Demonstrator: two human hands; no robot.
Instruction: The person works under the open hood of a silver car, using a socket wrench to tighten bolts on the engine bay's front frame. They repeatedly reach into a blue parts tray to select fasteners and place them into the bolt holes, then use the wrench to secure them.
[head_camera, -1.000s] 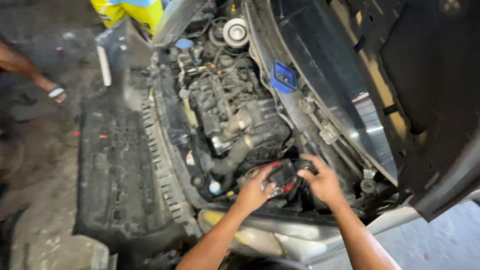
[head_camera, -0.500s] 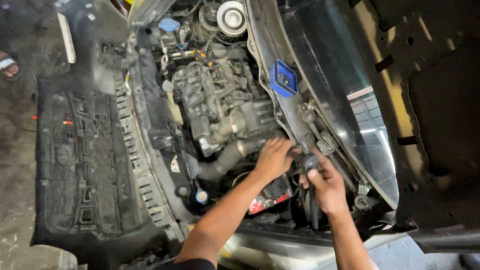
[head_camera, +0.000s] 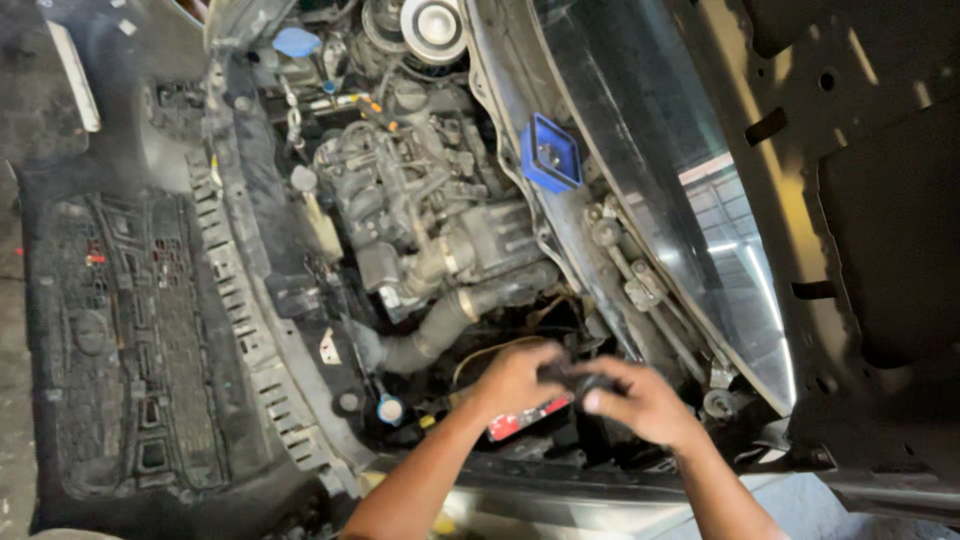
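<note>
Low in the frame's centre, the left hand (head_camera: 515, 380) and right hand (head_camera: 640, 400) together gripped a small dark part (head_camera: 570, 378) above the battery (head_camera: 530, 418); slipping, it could vanish among the engine (head_camera: 430, 215) hoses.

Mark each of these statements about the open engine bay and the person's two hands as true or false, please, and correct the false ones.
1. Both hands meet over a small dark part above the battery. True: the left hand and right hand touch it together.
2. A blue square tray sits near the windscreen. True.
3. The right hand rests on the round silver cap. False: that cap is at the far end of the bay, away from both hands.
4. The black front bumper is mounted on the car. False: it lies on the floor beside the car.
</note>
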